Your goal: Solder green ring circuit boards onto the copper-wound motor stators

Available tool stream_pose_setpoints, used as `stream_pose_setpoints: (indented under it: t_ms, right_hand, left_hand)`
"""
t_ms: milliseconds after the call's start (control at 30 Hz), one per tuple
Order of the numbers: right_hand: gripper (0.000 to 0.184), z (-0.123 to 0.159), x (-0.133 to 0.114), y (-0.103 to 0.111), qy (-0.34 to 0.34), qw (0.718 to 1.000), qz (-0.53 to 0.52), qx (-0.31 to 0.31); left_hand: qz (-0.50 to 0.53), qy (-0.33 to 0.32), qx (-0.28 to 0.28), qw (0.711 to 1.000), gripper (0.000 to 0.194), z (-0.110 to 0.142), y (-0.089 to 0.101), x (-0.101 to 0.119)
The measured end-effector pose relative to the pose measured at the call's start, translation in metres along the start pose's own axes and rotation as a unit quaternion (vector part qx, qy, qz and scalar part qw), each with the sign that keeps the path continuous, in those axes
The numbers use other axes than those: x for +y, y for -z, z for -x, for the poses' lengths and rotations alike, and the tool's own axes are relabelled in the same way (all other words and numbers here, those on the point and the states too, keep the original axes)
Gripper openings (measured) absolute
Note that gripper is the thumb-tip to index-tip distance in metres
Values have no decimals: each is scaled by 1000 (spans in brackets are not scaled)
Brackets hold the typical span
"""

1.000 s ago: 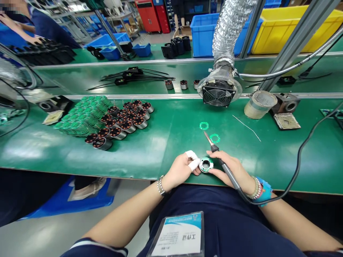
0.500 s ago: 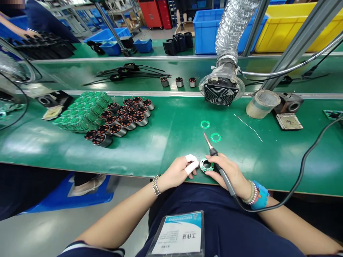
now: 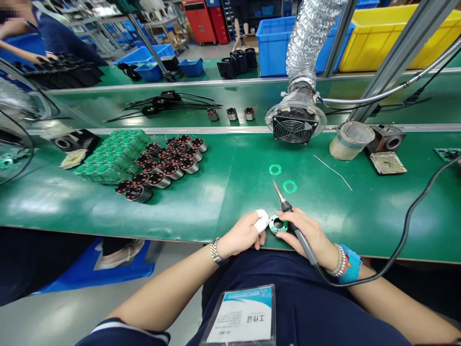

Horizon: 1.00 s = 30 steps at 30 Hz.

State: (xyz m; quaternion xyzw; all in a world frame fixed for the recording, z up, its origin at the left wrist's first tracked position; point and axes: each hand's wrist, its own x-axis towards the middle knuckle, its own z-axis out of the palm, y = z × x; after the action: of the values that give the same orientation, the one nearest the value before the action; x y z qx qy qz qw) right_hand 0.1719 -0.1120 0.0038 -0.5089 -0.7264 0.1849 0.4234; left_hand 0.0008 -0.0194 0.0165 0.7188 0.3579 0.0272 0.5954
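My right hand (image 3: 312, 231) is wrapped around a soldering iron (image 3: 298, 230), whose bare tip points away over the bench. Its thumb and fingertips also touch the edge of a ring-shaped circuit board (image 3: 284, 227) with a dark centre, near the bench's front edge. What lies beneath that board is hidden. Close against the board's left side is my left hand (image 3: 248, 231), with white finger covers and fingers pinched together; anything between them is hidden. Two loose green board rings, one farther (image 3: 275, 169) and one nearer (image 3: 290, 187), lie beyond the iron's tip.
Wound copper motor stators (image 3: 173, 169) stand in rows at left, beside stacked green circuit boards (image 3: 115, 156). A fume fan (image 3: 293, 129) hangs ahead. Solder wire (image 3: 333, 171), a round pot (image 3: 351, 142) and an iron stand with sponge (image 3: 388, 163) are at right. The iron's cable (image 3: 405, 235) loops right.
The fingers of my left hand have curled in tighter beside the ring board. My right hand with the soldering iron has stayed almost still. The view has shifted slightly.
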Motion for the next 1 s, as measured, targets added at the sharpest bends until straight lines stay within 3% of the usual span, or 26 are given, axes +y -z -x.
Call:
stream_pose_setpoints:
  t_ms: [67,133,300,467,567,700,800,900,1000]
  right_hand:
    - [32,0,0,0,1,1000,3,1]
    - [31,0,0,-1,3,1000,5,0]
    - [30,0,0,0,4,1000,11,2]
    - [30,-1,-1,0,6,1000,20,2]
    - [30,-2,-1,1,7,1000,18,-1]
    - [29,-1,0,0,8,1000,21,1]
    - [28,-1,1,-1,11,1000,21,2]
    - [27,-1,1,-2,9,1000,18,1]
    - [26,0,1,-2,10,1000,14,-2]
  left_hand:
    - [135,55,-20,989,28,2,0,-1]
    - [166,41,-16,985,24,3,5,-4]
    - [116,-34,14,993,24,1,15,-13]
    - [80,-67,32,994,18,-4,8,-10]
    - [0,-97,86,992,15,-5,0,-6]
    - [-168,-115,229,952,16,-3,-15,0]
    - [-244,-147,304,909,17,5,-26,-2]
    - [-278,-228,305,882,14,17,-33,-13]
    - [-351,-276,270,853,32,28,-37,-26]
